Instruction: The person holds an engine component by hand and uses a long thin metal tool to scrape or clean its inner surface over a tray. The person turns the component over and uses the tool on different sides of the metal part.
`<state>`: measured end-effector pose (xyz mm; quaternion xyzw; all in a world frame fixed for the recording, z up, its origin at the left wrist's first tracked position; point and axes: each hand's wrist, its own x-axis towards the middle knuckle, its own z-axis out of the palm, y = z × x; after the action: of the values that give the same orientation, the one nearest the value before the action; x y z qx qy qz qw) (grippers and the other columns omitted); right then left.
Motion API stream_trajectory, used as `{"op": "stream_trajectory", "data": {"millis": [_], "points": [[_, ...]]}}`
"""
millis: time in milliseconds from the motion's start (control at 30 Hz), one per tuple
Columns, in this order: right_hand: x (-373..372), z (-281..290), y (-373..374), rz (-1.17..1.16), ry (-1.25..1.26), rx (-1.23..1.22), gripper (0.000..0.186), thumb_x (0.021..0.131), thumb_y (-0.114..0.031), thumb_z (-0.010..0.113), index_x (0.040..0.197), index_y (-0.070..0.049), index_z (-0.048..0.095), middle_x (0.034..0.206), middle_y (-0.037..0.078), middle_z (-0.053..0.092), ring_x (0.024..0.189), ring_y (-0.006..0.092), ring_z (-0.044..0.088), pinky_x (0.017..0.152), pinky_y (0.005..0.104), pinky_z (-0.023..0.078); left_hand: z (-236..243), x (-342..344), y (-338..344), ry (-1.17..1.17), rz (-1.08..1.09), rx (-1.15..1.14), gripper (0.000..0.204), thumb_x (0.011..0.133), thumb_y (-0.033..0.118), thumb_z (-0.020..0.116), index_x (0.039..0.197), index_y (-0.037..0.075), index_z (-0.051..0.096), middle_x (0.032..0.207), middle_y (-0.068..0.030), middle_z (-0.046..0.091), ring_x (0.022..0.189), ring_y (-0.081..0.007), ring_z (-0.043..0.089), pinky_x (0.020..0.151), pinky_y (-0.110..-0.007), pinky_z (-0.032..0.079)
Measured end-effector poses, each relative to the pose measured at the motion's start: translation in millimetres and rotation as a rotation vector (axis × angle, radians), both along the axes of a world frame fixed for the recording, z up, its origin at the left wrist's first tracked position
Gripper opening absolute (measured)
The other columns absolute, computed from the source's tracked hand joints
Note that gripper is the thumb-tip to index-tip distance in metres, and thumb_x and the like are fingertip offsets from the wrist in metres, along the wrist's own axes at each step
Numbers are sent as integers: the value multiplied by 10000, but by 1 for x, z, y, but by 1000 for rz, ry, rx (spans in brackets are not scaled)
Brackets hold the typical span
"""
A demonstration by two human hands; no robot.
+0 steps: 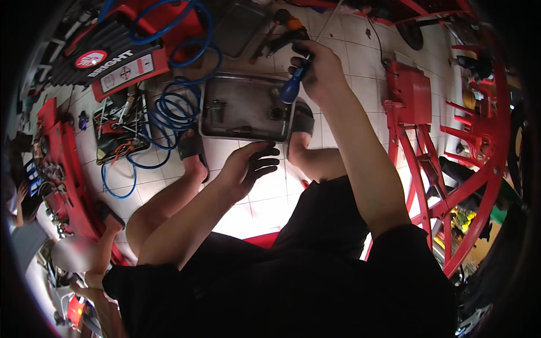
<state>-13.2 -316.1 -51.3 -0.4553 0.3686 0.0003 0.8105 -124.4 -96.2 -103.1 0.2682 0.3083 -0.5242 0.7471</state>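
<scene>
My right hand [324, 70] is closed around a screwdriver with a blue handle [291, 90]. A long thin shaft runs up and away from the fist. Below that hand lies a dark metal tray [242, 79] on the tiled floor, between my feet. Inside the tray are a small cylindrical metal part [214, 111], a round part [276, 113] and a slim short piece [241, 130]. My left hand [248, 168] hovers at the tray's near edge, fingers spread and holding nothing; its fingertips look darkened.
Coiled blue hose [172, 110] lies left of the tray, beside an open case of tools [121, 124]. An orange-and-black tool [284, 31] lies beyond the tray. A red metal frame [408, 96] stands at right. Another person's leg [107, 242] shows at lower left.
</scene>
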Motion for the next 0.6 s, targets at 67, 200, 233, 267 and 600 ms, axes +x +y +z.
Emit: {"op": "stream_trajectory", "data": {"millis": [67,200,233,267,600], "points": [[-3,-1,1,-11,21,-11,156,875,-115,604,994,-15,589,889,60,584,713,185,519,675,370,454,10,5,0,-44,-35,6,302,926,175,577,1162,-13,588,1089,-144,636,1014,-268,622,938,-374,506],[-9,-5,3,74,31,-15,164,876,-110,607,1001,-4,599,892,66,585,713,183,526,684,358,464,39,4,0,-53,-88,2,304,926,170,578,1158,-27,585,1077,-144,642,974,-258,634,910,-358,505],[-9,-4,3,134,7,-45,185,875,-109,609,1017,8,601,904,69,588,714,177,529,680,346,466,42,1,-1,-156,-167,-31,302,925,166,580,1152,-33,585,1064,-138,649,956,-247,638,886,-352,506],[-11,-6,4,195,-12,-71,205,875,-109,612,1034,20,604,915,73,591,716,170,532,675,333,468,46,-1,-1,-254,-246,-61,301,924,163,582,1146,-40,585,1051,-133,655,938,-237,642,863,-345,508],[-15,-53,13,927,139,-903,498,754,-375,724,1061,15,684,955,179,700,882,296,664,785,374,499,69,-4,11,-1313,-774,199,440,842,290,686,1143,-21,607,1001,-134,664,901,-245,638,843,-329,501]]}}
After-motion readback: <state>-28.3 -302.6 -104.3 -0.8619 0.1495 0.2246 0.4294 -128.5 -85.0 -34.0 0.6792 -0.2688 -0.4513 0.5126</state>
